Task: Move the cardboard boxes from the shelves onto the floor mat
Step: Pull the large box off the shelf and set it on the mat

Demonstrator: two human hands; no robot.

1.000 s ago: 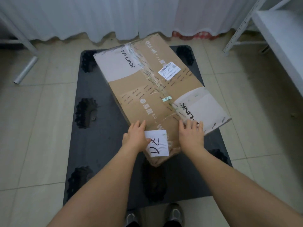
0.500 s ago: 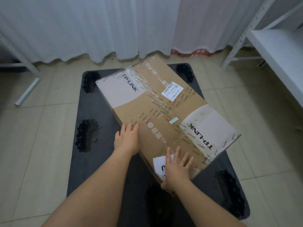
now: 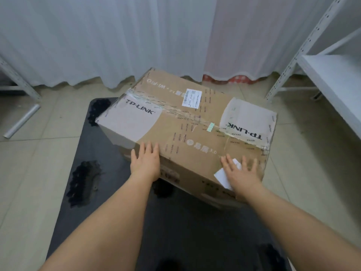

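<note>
A large brown TP-LINK cardboard box point(image 3: 187, 122), sealed with clear tape, lies flat on the dark floor mat point(image 3: 187, 227). Its right end reaches past the mat over the tiles. My left hand point(image 3: 145, 163) presses flat on the box's near left edge, fingers straight. My right hand point(image 3: 241, 174) lies with spread fingers on the near right corner, over a white paper note point(image 3: 221, 178) stuck there.
A white metal shelf point(image 3: 332, 75) stands at the right, with its post point(image 3: 293, 61) near the box's far right corner. Another shelf leg point(image 3: 17, 79) and a silver tube point(image 3: 21, 121) are at the left. A white curtain point(image 3: 136, 36) hangs behind.
The box has turned counter-clockwise on the mat, its long side now more nearly across my view. My right hand went to the near right corner and my left slid along the near edge.
</note>
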